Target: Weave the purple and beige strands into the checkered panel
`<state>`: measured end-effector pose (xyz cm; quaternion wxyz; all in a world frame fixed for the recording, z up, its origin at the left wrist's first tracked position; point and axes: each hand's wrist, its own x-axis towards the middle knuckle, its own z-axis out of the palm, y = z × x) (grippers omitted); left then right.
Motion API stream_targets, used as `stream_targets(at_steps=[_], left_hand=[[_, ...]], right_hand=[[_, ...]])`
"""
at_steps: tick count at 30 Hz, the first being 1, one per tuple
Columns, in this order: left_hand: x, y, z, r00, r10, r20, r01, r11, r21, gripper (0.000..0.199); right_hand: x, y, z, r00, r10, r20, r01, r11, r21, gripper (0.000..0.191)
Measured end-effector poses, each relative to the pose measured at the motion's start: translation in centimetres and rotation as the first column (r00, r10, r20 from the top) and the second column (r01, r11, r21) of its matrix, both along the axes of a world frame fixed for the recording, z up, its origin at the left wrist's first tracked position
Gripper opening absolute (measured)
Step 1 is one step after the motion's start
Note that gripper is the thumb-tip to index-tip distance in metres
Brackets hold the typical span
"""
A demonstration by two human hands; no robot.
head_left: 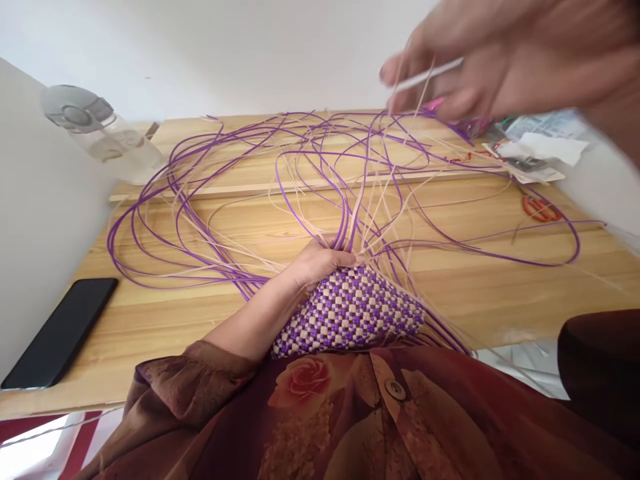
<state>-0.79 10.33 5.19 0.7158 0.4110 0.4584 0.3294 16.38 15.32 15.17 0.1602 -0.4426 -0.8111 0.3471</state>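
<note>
A piece of purple and cream checked weaving [357, 303] rests against the front of my shirt. My left hand [320, 263] is closed on its upper edge, thumb lying along the top where the loose strands come out. Purple strands [345, 213] and cream strands [375, 220] fan from that edge across the table. High at the upper right, my right hand [450, 73] is raised and smeared by motion. A thin white stick-like piece [433, 73] lies across its fingers, and pale strands run up to the fingertips. How tightly these are gripped is blurred.
On the wooden table [240, 230] lie a black phone [60, 333] at left and orange-handled scissors [541, 208] at right. A clear bottle with a grey lid [100, 133] stands at the back left. Plastic packets [543, 153] sit at the back right.
</note>
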Motion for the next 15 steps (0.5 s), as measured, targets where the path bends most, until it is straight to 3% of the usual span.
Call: stream_targets(at_steps=[5, 10, 11, 13, 14, 15], left_hand=[[0.4, 0.4, -1.4, 0.999, -0.036, 0.011, 0.036, 0.999, -0.023, 0.017], [0.4, 0.5, -1.8, 1.0, -0.013, 0.016, 0.012, 1.0, 0.025, 0.019], [0.4, 0.5, -1.8, 1.0, -0.008, 0.021, 0.008, 1.0, 0.027, 0.02], [0.4, 0.5, -1.9, 1.0, -0.02, 0.019, 0.02, 1.0, 0.012, 0.021], [0.4, 0.4, -1.9, 0.999, -0.036, 0.014, 0.036, 0.999, -0.004, 0.021], [0.5, 0.4, -1.9, 0.998, -0.055, 0.013, 0.055, 0.998, -0.023, 0.021]], right_hand=[[-0.7, -0.1, -1.1, 0.989, 0.105, 0.099, -0.105, 0.994, -0.009, 0.031], [-0.8, -0.1, -2.2, 0.916, 0.318, 0.243, -0.285, 0.945, -0.159, 0.022], [-1.1, 0.0, -1.8, 0.899, 0.339, 0.277, -0.303, 0.939, -0.165, 0.021], [-1.9, 0.7, 0.5, 0.94, 0.262, 0.217, -0.25, 0.965, -0.081, 0.022], [-2.4, 1.3, 2.4, 0.972, 0.191, 0.137, -0.19, 0.982, -0.019, 0.024], [-2.8, 2.0, 4.6, 0.996, 0.076, -0.049, -0.073, 0.995, 0.067, 0.029]])
